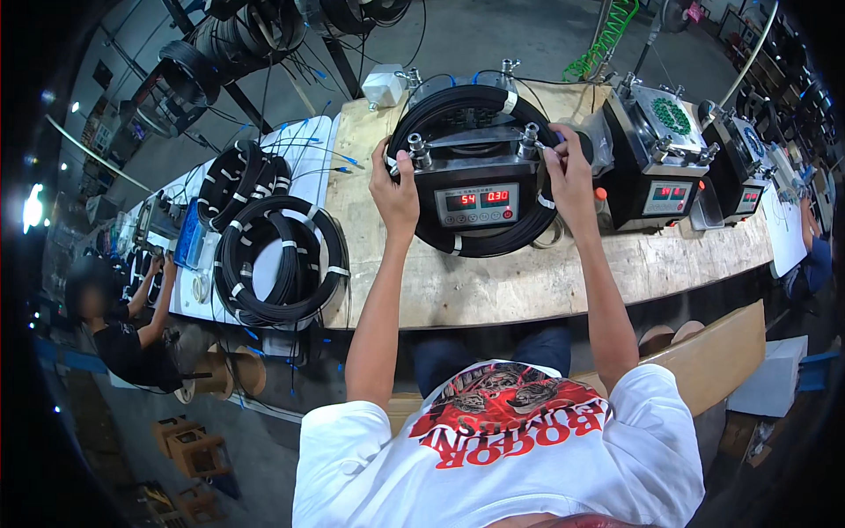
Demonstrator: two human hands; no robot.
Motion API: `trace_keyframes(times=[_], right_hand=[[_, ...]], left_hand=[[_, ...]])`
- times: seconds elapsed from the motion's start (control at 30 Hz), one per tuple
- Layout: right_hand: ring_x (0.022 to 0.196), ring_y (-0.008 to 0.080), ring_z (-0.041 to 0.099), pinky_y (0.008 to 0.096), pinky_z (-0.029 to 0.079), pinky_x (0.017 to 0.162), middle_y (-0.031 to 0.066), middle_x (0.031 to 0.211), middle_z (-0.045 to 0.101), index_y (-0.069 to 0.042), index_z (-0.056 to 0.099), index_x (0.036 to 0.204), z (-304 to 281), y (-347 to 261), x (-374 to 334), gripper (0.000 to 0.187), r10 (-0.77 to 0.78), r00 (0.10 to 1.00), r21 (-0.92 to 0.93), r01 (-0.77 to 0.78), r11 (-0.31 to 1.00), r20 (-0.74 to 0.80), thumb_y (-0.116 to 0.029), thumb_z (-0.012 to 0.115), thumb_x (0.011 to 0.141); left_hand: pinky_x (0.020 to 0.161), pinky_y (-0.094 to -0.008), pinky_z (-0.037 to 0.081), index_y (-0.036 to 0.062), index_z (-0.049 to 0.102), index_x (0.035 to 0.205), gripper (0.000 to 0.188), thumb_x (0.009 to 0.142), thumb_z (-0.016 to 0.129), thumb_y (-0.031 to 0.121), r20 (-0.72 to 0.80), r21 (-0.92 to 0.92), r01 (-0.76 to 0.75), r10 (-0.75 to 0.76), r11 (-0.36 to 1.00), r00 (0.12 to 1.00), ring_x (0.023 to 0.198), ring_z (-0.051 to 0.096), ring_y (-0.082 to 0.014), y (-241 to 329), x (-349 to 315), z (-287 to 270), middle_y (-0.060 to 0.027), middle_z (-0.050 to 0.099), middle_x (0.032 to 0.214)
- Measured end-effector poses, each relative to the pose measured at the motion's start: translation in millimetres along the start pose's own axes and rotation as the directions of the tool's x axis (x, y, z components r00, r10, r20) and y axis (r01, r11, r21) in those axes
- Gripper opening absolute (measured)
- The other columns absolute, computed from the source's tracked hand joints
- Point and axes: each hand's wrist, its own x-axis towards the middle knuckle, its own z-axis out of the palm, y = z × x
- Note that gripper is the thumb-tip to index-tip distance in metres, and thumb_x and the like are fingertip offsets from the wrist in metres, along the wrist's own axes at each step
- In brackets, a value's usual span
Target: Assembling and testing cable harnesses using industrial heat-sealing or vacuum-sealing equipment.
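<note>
Both hands hold a large coil of black cable (506, 242), bound with white ties, above the wooden bench. My left hand (393, 192) closes on its left side, the thumb pointing up. My right hand (570, 176) grips the opposite side near the top right. Through the ring shows a black bench machine (480, 180) with a red lit digital display, buttons and metal posts on top. The coil surrounds that machine in view; whether it touches it I cannot tell. Some of my fingertips are hidden behind the coil.
Several tied black cable coils (282, 264) lie on the white table at left. Two similar machines (658, 158) stand to the right, with a small bottle (601, 199) beside them. A person (132, 321) works at far left. A cardboard sheet (722, 356) leans below the bench edge.
</note>
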Motion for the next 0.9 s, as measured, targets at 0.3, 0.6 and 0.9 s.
trace_keyframes(times=[0.3,0.6,0.9], right_hand=[[0.063,0.0105,0.043,0.0263,0.037,0.059,0.0032,0.069,0.053,-0.005,0.046,0.137,-3.0,1.0,4.2,0.035,0.189,0.982,-0.052,-0.188,0.981,0.006,-0.013,0.054,0.103],[0.071,0.012,0.048,0.0258,0.043,0.065,0.0047,0.086,0.053,-0.007,0.039,0.147,7.9,14.6,-40.2,0.066,0.03,1.0,0.066,-0.029,0.997,-0.006,-0.016,0.073,0.09],[0.097,0.0225,0.048,0.0389,0.031,0.083,0.0043,0.107,0.051,-0.026,0.034,0.155,32.6,22.6,-82.9,0.09,-0.127,0.953,-0.68,0.285,0.675,0.274,-0.029,0.081,0.078]], left_hand=[[0.086,-0.0337,0.05,-0.0053,0.056,0.127,0.044,0.1,0.057,0.029,0.046,-0.045,0.143,-0.141,0.989,0.989,0.092,0.065,-0.0231,18.9,-2.9,-2.8,-0.0193,0.068,0.104],[0.085,-0.0331,0.05,-0.0047,0.058,0.126,0.044,0.1,0.057,0.031,0.024,0.006,0.104,-0.104,0.995,0.994,0.09,0.065,-0.0229,12.2,-1.5,-1.2,-0.0192,0.068,0.102],[0.083,-0.0323,0.051,-0.005,0.058,0.126,0.045,0.1,0.058,0.032,0.033,-0.051,0.116,-0.114,0.992,0.993,0.088,0.064,-0.0205,14.4,-2.3,-2.3,-0.0175,0.069,0.1]])
